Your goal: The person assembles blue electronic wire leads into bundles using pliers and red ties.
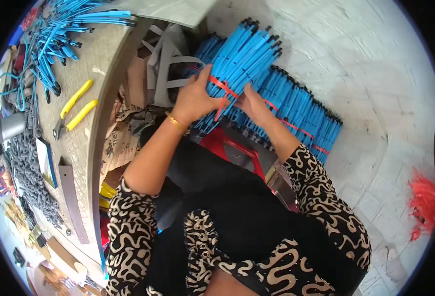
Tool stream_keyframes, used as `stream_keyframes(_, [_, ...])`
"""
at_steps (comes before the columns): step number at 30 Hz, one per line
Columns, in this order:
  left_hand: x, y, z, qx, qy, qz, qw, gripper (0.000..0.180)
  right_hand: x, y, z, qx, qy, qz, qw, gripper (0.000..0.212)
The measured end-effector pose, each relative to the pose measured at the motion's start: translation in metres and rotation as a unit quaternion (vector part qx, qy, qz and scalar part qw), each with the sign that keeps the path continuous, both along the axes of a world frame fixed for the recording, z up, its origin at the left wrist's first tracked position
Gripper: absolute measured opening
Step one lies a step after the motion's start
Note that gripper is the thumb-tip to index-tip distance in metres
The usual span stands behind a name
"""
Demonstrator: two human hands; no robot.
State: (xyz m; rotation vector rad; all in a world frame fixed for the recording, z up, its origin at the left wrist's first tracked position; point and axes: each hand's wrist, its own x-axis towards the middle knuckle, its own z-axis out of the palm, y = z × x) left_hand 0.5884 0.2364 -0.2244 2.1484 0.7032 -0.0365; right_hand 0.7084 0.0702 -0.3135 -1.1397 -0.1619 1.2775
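My left hand, with a gold bracelet at the wrist, is closed on the left side of a bundle of thin blue strips with black tips. A red tie runs round the bundle's middle, its loose end hanging below my left thumb. Against the bundle's right side my right hand is closed too, its fingers partly hidden behind the strips. More tied blue bundles stand in a row just behind and to the right of the one I hold.
A worktable curves along my left. On it lie yellow-handled pliers, loose blue strips, dark grey cords and a flat brown bar. Grey straps hang by its edge. Red fluff lies far right.
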Motion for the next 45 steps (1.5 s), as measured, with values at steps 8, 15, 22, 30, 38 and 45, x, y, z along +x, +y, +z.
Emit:
stream_keyframes(8, [0.014,0.083,-0.108,-0.062,0.061,0.023,0.996,0.101,0.046,0.113,-0.048,-0.243,-0.596,0.609,0.463,0.052])
stream_keyframes(15, [0.025,0.123,-0.169,-0.054,0.078,0.069,0.993,0.091,0.049,0.18,-0.089,-0.322,-0.594,0.654,0.34,0.038])
stream_keyframes(22, [0.053,0.111,-0.185,0.106,0.153,-0.02,0.982,0.085,0.065,0.138,-0.101,-0.243,-0.689,0.479,0.486,0.029])
stream_keyframes(30, [0.055,0.117,-0.219,0.078,0.091,-0.11,0.987,0.069,0.068,0.143,-0.108,-0.262,-0.659,0.431,0.558,0.036])
stream_keyframes(38, [0.051,0.119,-0.24,0.062,0.008,-0.106,0.992,0.063,0.081,0.204,-0.107,-0.267,-0.714,0.342,0.55,0.052])
stream_keyframes(45, [0.004,0.135,-0.18,-0.005,-0.007,-0.079,0.997,0.053,0.143,0.255,-0.155,-0.279,-0.589,0.563,0.508,0.063])
